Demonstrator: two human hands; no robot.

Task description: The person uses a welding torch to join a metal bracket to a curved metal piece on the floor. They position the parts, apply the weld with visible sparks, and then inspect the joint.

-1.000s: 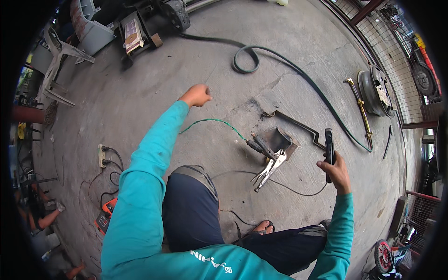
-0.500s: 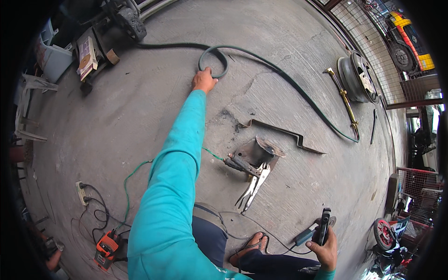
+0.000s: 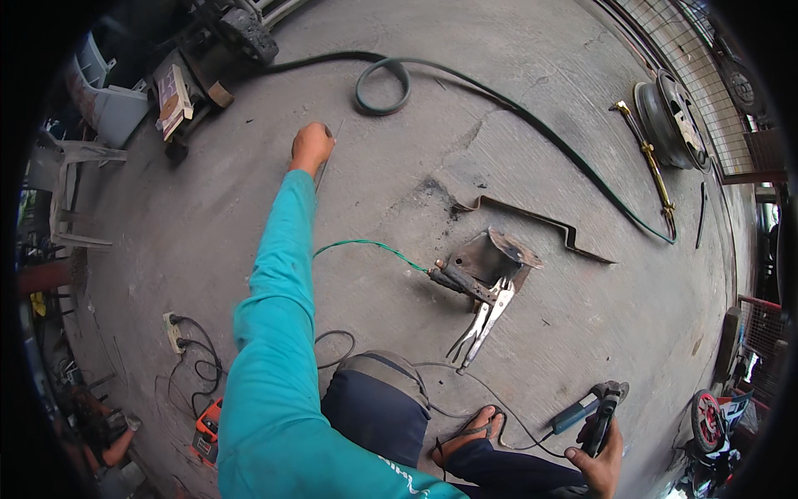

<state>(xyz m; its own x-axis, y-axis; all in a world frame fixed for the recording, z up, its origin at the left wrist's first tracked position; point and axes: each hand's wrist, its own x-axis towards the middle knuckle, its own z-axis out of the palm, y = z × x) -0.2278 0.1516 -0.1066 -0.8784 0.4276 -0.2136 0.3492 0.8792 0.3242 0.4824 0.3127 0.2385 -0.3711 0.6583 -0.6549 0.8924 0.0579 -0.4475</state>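
My left hand [image 3: 312, 146] is closed on a thin rod, arm outstretched over the concrete floor left of the hose loop [image 3: 382, 108]. My right hand [image 3: 605, 461], at lower right, grips a black handled tool [image 3: 600, 428] beside a blue angle grinder [image 3: 573, 414]. In the middle a rusty metal bracket [image 3: 478, 254] lies with silver locking pliers [image 3: 490, 320] clamped to it and a green wire [image 3: 366, 245] running to it. A bent flat steel bar [image 3: 532, 220] lies just beyond. My knee and sandalled foot show below.
An orange machine [image 3: 206, 428] and power strip [image 3: 173, 333] with cables lie left. A brass cutting torch [image 3: 652, 166] and wheel rim [image 3: 665, 125] sit at right. A chair [image 3: 66, 191], plastic bin [image 3: 116, 108] and wheeled equipment [image 3: 208, 91] stand upper left; mesh gates line the right.
My left hand rose to the hose loop, then moved left and slightly back from it. My right hand went down toward the lower right, still gripping the black tool, beside the grinder.
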